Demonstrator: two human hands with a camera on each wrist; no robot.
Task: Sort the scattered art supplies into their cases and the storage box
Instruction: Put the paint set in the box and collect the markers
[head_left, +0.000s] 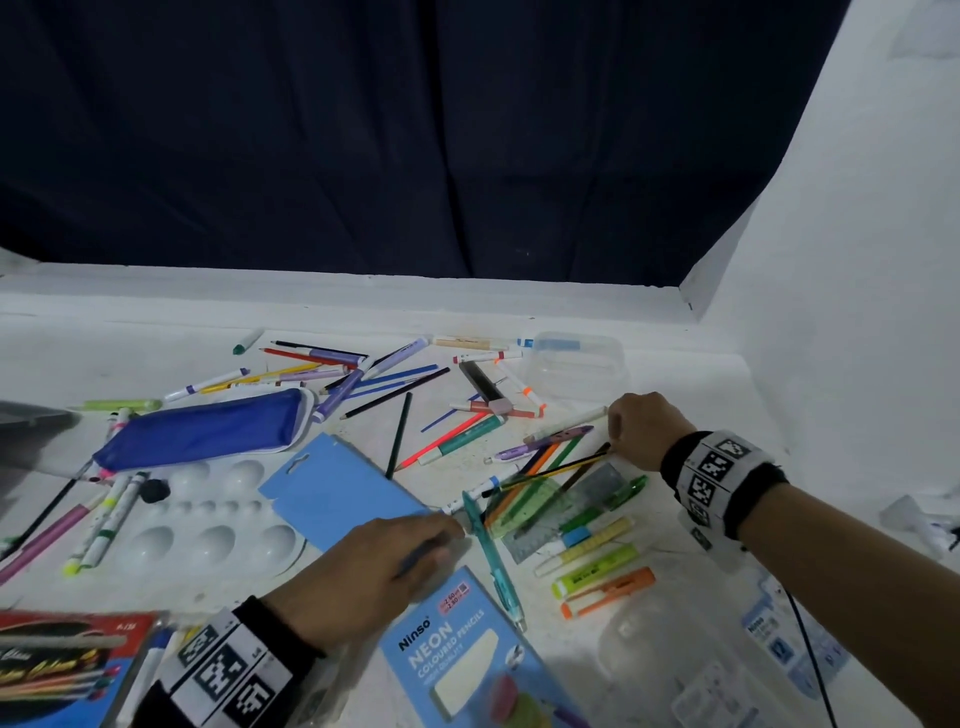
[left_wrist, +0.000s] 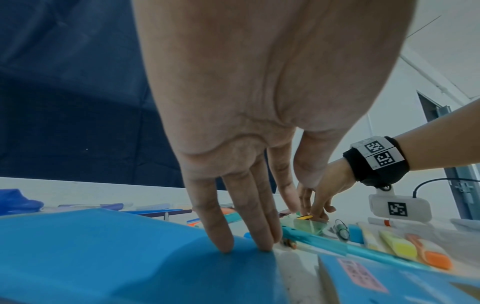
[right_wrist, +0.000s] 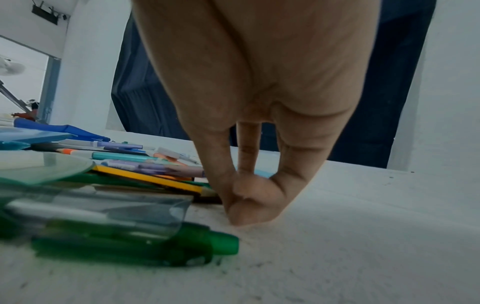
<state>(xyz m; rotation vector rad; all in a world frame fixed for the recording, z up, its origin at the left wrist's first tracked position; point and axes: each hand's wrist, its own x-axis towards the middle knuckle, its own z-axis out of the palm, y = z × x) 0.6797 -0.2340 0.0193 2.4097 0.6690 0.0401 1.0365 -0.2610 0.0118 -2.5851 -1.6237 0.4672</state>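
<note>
Pencils, pens and markers lie scattered over the white table (head_left: 701, 405). My left hand (head_left: 441, 535) presses straight fingers (left_wrist: 249, 232) flat on an empty light blue cardboard pencil sleeve (head_left: 332, 488) (left_wrist: 103, 246). My right hand (head_left: 615, 436) (right_wrist: 246, 205) has curled fingertips down on the table, pinching the end of a yellow-and-black pencil (head_left: 561, 470) (right_wrist: 145, 178) in a loose bundle of coloured pencils. A blue zip pouch (head_left: 208, 428) lies at the left. A clear storage box (head_left: 576, 364) stands at the back right. A blue "Neon coloured pencils" pack (head_left: 457, 649) lies near me.
A white paint palette (head_left: 208, 530) sits left of the sleeve. A teal mechanical pencil (head_left: 493, 556), clear rulers (head_left: 545, 509), a green pen (head_left: 623, 491) (right_wrist: 155, 246) and highlighters (head_left: 597, 571) crowd between my hands. A red pencil pack (head_left: 62, 670) is at front left, clear packaging (head_left: 675, 665) at front right.
</note>
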